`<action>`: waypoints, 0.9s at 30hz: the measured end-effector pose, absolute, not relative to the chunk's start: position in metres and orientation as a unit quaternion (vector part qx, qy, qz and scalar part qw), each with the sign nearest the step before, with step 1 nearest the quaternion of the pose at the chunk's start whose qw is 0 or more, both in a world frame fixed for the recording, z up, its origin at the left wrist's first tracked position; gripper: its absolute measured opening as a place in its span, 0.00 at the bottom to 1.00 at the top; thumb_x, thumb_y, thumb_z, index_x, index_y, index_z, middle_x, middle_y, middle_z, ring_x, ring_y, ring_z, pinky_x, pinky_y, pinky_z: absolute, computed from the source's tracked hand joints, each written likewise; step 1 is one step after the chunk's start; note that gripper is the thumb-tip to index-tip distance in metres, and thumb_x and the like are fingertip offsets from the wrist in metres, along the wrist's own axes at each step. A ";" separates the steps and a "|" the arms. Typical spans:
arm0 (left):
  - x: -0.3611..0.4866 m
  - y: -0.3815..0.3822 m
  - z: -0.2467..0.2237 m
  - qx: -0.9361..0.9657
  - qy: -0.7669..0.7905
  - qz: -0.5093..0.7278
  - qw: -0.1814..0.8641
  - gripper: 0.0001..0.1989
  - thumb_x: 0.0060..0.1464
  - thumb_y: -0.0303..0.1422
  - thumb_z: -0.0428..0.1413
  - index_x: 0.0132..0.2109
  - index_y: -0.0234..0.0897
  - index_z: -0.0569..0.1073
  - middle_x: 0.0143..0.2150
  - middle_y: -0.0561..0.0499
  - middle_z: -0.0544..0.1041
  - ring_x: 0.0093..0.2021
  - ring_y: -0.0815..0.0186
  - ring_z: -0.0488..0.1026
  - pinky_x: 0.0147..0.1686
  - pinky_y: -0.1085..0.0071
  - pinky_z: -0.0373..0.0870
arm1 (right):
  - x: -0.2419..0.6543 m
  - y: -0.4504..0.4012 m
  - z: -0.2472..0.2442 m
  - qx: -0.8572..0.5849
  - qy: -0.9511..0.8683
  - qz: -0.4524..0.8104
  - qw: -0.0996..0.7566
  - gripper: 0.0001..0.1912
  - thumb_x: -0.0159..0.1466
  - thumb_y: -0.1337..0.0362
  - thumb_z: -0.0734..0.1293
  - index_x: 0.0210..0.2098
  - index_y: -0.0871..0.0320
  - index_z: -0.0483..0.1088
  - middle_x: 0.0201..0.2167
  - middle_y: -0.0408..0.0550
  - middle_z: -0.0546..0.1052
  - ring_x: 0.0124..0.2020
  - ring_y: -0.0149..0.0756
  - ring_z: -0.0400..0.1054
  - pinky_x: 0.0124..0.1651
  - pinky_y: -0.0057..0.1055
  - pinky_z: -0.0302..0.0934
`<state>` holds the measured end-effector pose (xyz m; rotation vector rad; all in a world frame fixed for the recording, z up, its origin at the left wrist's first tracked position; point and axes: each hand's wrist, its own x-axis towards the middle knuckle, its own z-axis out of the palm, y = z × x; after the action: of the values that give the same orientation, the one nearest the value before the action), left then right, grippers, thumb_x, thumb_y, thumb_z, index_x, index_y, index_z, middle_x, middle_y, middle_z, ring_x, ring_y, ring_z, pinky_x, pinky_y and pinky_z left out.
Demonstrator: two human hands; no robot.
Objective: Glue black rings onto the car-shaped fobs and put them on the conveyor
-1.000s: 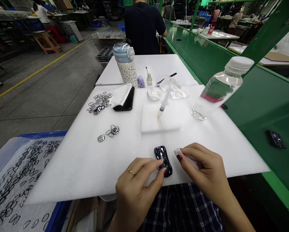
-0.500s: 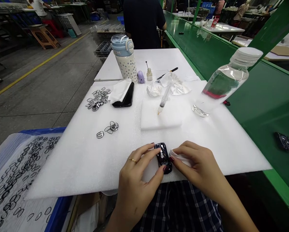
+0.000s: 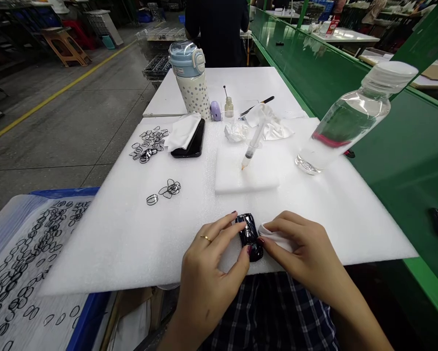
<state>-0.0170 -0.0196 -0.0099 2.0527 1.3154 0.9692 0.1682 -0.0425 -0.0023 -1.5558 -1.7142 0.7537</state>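
A small glossy black part (image 3: 248, 233), shaped somewhat like a toy car body, lies on the white foam sheet close to its front edge. My left hand (image 3: 213, 253) grips it from the left, fingertips at its far end and thumb at its near end. On the other side my right hand (image 3: 301, 243) pinches a folded white cloth (image 3: 277, 238) between thumb and fingers. The cloth and right thumb are at the part's right edge; whether the cloth touches it I cannot tell.
Beyond my hands, a syringe (image 3: 251, 148) rests on a foam block (image 3: 246, 183). A clear bottle (image 3: 343, 122), a dotted flask (image 3: 193, 92), a phone (image 3: 193, 146) under a cloth and thin black rings (image 3: 151, 141) stand around. The green conveyor (image 3: 387, 170) runs along the right.
My view has shifted slightly, so the bottle and the black part on the conveyor appear further right. Both hands keep nearly the same hold on the black part and the cloth.
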 end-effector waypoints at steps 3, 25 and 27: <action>-0.016 -0.020 -0.010 0.759 0.484 0.357 0.251 0.15 0.55 0.28 0.58 0.49 0.42 0.76 0.54 0.48 0.76 0.53 0.56 0.72 0.54 0.57 0.72 | 0.167 -0.042 -0.003 -0.596 -0.665 0.282 0.351 0.04 0.63 0.66 0.67 0.38 0.56 0.74 0.31 0.43 0.72 0.28 0.28 0.67 0.29 0.27 0.59; -0.022 -0.002 -0.006 0.867 0.390 0.201 0.235 0.32 0.52 0.30 0.59 0.64 0.43 0.62 0.65 0.51 0.65 0.63 0.58 0.63 0.60 0.59 0.59 | 0.152 -0.062 -0.025 -0.536 -0.752 -0.055 0.380 0.09 0.63 0.71 0.66 0.43 0.60 0.74 0.41 0.55 0.74 0.34 0.37 0.69 0.34 0.35 0.65; -0.021 -0.003 -0.006 0.865 0.391 0.207 0.235 0.32 0.52 0.32 0.60 0.63 0.43 0.62 0.65 0.52 0.66 0.62 0.58 0.63 0.59 0.60 0.60 | 0.151 -0.059 -0.024 -0.574 -0.727 -0.045 0.374 0.09 0.64 0.71 0.65 0.44 0.60 0.74 0.42 0.54 0.74 0.34 0.36 0.69 0.35 0.35 0.66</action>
<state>-0.0208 -0.0031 -0.0060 2.3744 1.0727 0.5677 0.1512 -0.0591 -0.0244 -1.4703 -1.8616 -0.1146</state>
